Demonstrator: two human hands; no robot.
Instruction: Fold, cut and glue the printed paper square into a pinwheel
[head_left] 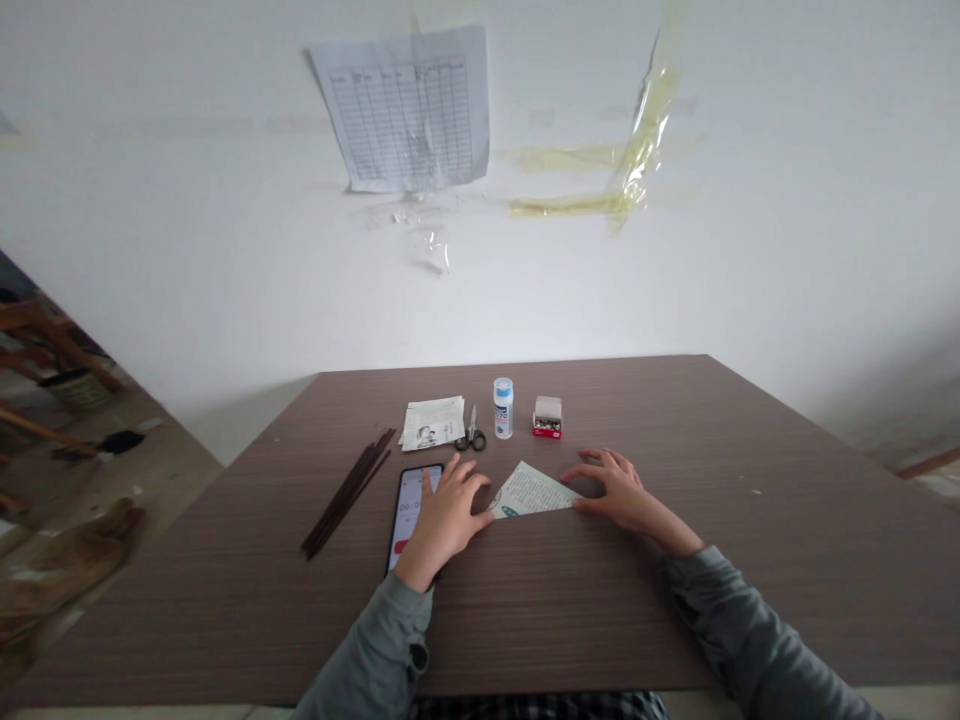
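A printed sheet folded into a triangle lies on the brown table, its long edge toward me and its peak pointing away. Small dark text and a green mark show on it. My left hand is at the triangle's left corner, thumb by the tip, fingers spread and arched over the edge of a phone. At the right corner, my right hand touches the paper with its thumb, while its index finger curves above, apart from the thumb. The phone shows a timer-like screen, partly covered by my left hand.
Behind the paper stand a white bottle with a blue cap and an open red box of small metal pieces. Scissors lie beside flat white packets. Several thin brown sticks lie left. The wall borders the table's far edge.
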